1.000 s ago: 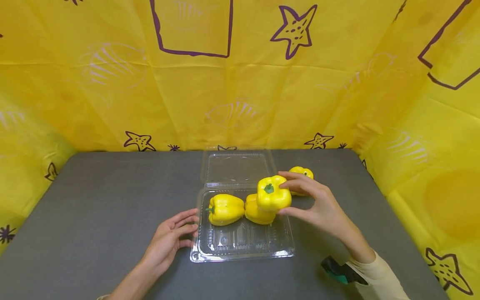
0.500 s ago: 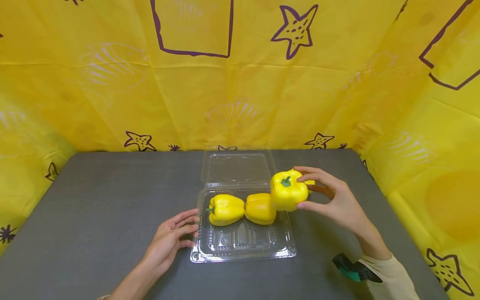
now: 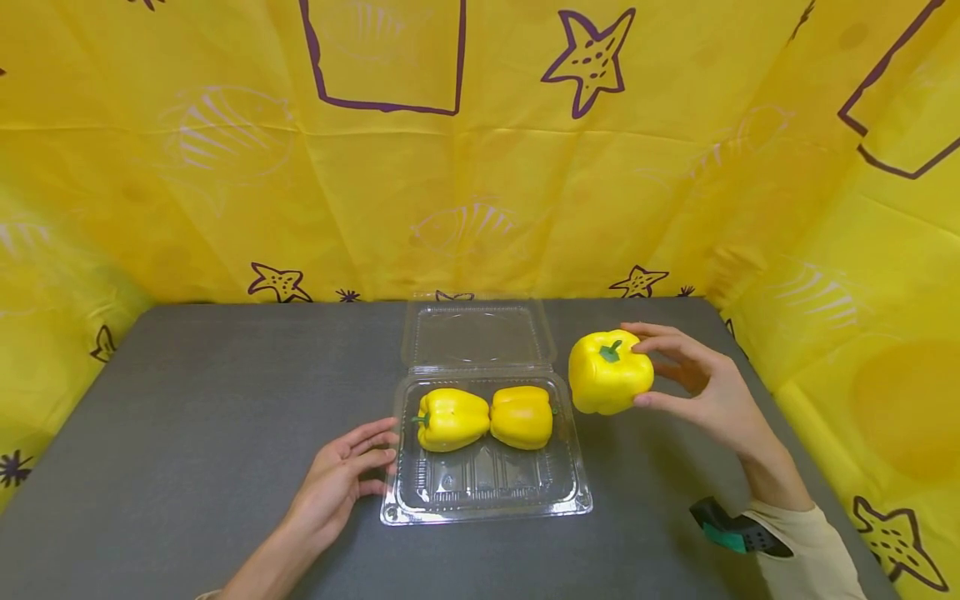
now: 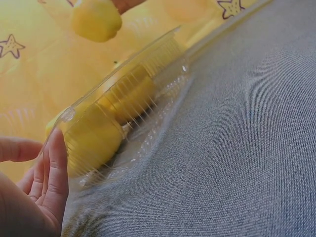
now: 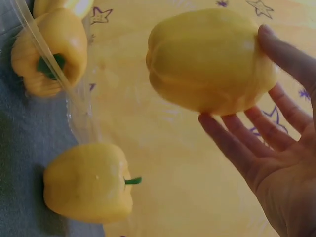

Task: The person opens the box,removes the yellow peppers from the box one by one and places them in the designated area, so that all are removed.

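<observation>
At its left rim, my left hand (image 3: 341, 475) holds a clear plastic clamshell container (image 3: 487, 504), thumb and fingers on the edge. Two yellow bell peppers lie end to end inside it: the left pepper (image 3: 452, 419) has its stem to the left, the right pepper (image 3: 521, 417) has its stem to the right. My right hand (image 3: 705, 392) grips another bell pepper (image 3: 609, 372) raised off the table, right of the container, stem up. One more bell pepper (image 5: 91, 182) lies on the table in the right wrist view; the held pepper and hand hide it in the head view.
The container's open lid (image 3: 480, 333) lies flat toward the back of the grey table (image 3: 247, 400). A yellow printed cloth (image 3: 480, 167) stands behind the table and along its sides. A dark strap (image 3: 738, 529) circles the right wrist over a pale sleeve.
My right hand has carried its bell pepper to the right, away from over the container, uncovering the right pepper inside. My left hand and the container have hardly moved.
</observation>
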Demonstrator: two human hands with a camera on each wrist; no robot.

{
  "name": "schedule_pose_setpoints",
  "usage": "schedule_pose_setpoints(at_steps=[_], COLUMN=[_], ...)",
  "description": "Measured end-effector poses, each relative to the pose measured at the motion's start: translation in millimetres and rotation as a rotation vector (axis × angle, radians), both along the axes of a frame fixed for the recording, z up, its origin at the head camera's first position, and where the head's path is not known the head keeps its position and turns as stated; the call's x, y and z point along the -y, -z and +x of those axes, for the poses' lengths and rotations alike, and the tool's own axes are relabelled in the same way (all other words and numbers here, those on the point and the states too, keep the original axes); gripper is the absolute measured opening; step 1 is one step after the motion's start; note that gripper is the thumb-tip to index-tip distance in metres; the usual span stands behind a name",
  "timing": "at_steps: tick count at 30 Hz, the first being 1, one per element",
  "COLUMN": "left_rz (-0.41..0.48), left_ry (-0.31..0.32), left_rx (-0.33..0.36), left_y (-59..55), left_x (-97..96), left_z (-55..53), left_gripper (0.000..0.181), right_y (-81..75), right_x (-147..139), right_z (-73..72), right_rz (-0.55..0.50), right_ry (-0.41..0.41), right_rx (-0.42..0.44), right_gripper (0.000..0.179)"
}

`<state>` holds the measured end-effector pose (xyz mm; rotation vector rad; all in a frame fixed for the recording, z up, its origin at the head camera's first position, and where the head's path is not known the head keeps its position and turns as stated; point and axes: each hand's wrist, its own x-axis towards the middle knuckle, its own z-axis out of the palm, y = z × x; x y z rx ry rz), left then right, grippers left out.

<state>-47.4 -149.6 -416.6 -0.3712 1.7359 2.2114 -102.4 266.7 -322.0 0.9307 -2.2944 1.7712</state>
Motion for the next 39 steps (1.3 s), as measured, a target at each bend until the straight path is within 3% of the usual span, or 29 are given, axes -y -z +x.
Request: schedule_pose_setpoints(at_steps=[4,11,20,27,39], left_rz=[0.0,0.002,0.012,0.015,0.004], left_ry=[-0.003,0.0,0.0,0.005,0.018], left_rx=[0.0,0.001,-0.003,-0.01,-0.013], left_y=[0.2,1.0,1.4,1.1,0.7], left_x=[-0.3,-0.3,-0.8,0.1,0.7], left_z=[0.3,0.1,0.2,-0.3,-0.3], left_gripper=[0.053,0.053,0.054,0.054,0.054], right_y=[-0.8,1.7,5.5,13.2,22.0], right_x=[-6.1,-17.9,-34.4,-47.7,-64.7], right_z=[-0.1,-5.5,-18.3,-27.5,-32.8], right_rz=[-0.036,-0.025,-0.089,-0.146,-0.178], right_ry=[-0.027,0.011,0.025,-0.01,0.025], right_rx=[0.008,0.039,0.081,0.115,0.176], right_gripper=[0.05,0.05,0.047,0.043,0.043])
